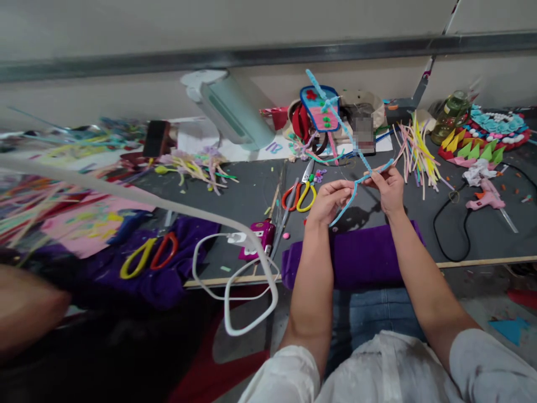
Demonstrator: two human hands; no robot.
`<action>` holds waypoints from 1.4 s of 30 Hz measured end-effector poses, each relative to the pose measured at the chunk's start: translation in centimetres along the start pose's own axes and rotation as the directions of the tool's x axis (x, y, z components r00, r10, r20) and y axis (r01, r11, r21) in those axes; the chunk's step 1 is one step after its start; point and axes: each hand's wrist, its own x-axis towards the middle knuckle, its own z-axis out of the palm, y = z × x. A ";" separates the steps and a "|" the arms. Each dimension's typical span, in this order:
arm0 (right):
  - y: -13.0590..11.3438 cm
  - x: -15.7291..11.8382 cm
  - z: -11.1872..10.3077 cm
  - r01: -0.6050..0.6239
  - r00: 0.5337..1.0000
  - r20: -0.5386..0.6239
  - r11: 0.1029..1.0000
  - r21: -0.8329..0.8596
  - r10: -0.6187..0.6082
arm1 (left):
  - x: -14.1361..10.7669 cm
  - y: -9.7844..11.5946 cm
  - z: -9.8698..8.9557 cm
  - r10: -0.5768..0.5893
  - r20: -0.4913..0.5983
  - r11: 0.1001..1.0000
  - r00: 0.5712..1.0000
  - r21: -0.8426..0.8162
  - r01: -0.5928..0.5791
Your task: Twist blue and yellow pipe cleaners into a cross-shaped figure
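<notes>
A light blue pipe cleaner shape (342, 127) runs up and away from my hands, with a twisted stem and a knotted part near its upper end. My left hand (331, 200) pinches a blue strand at the lower end, and a loose length curves down beneath the fingers. My right hand (388, 187) is closed on the same piece where strands cross, with a short end poking out above the fingers. Below both wrists lies a rolled purple towel (364, 257) at the table's edge. Scissors with red and yellow handles (300, 196) rest just left of my left hand.
A pink glue gun (489, 196) with a black cord lies at right. Bundles of pipe cleaners (417, 145), a glass jar (451, 117) and a pale upright device (235, 112) stand along the back. A white cable (251, 324) loops over the front edge. Someone's arm (29, 308) shows at left.
</notes>
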 end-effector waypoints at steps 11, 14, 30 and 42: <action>0.3 0.0 -0.1 -0.110 0.993 0.038 0.992 0.057 0.108 | 0.3 -0.8 0.3 0.159 0.021 0.985 0.987 0.066 -0.160; 0.1 0.0 -0.1 -0.097 0.995 0.041 0.993 0.066 0.094 | 0.1 -0.7 0.6 0.134 0.029 0.986 0.991 0.091 -0.136; 0.0 -0.1 0.0 -0.124 0.990 0.078 0.990 0.063 0.119 | 0.6 -0.7 0.8 0.347 -0.042 0.929 0.937 0.151 -0.338; -0.1 -0.6 0.8 0.071 0.997 0.018 0.994 -0.080 -0.070 | 1.2 -1.4 1.3 0.301 -0.205 0.953 0.931 0.033 -0.301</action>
